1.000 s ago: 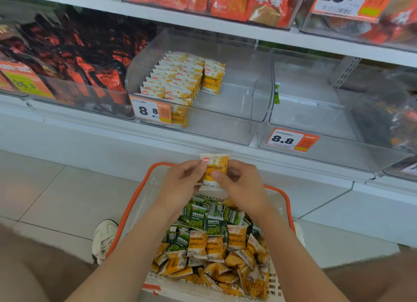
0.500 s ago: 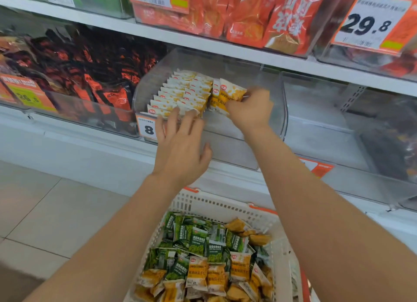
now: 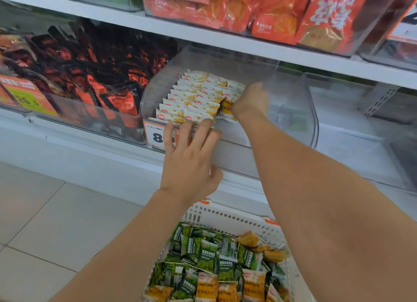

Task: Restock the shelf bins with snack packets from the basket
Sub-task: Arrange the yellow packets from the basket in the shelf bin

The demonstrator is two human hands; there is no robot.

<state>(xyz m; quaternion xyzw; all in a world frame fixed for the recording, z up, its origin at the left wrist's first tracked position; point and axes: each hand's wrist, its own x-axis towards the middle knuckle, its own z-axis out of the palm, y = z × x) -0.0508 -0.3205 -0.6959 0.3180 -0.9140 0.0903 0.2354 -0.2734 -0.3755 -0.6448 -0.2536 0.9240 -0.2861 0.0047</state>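
Shelf [image 3: 203, 34]: white, with clear bins side by side under the top board.

Middle clear bin [image 3: 293, 112]: both hands work at it. The bin to its left holds dark red-black packs [image 3: 90, 76].

Basket [image 3: 225, 216]: white mesh with orange trim, on the floor below the bin's front edge. It is full of loose green packets [image 3: 207, 256] and yellow-orange ones [image 3: 207, 286], lying at all angles.

Packet rows [image 3: 191, 96]: two files of yellow-white packets against the bin's left wall, running from the front edge to the back. Each stands on end, face forward, leaning back slightly.

Left hand [image 3: 189, 157]: fingers straight and spread. The fingertips rest on the bin's front lip against the frontmost packets and partly cover the price tag [image 3: 158, 137].

Right hand [image 3: 251, 100]: inside the bin, just right of the rows, back of the hand to the camera and motion-blurred. Its fingers curl round a yellow packet [image 3: 226, 105]; the fingertips are hidden.

That packet touches the right-hand file about mid-depth in the bin. Its long axis is roughly up-down and its face is forward, matching the rows. Its lower edge is at the bin floor; I can't tell if it's seated.
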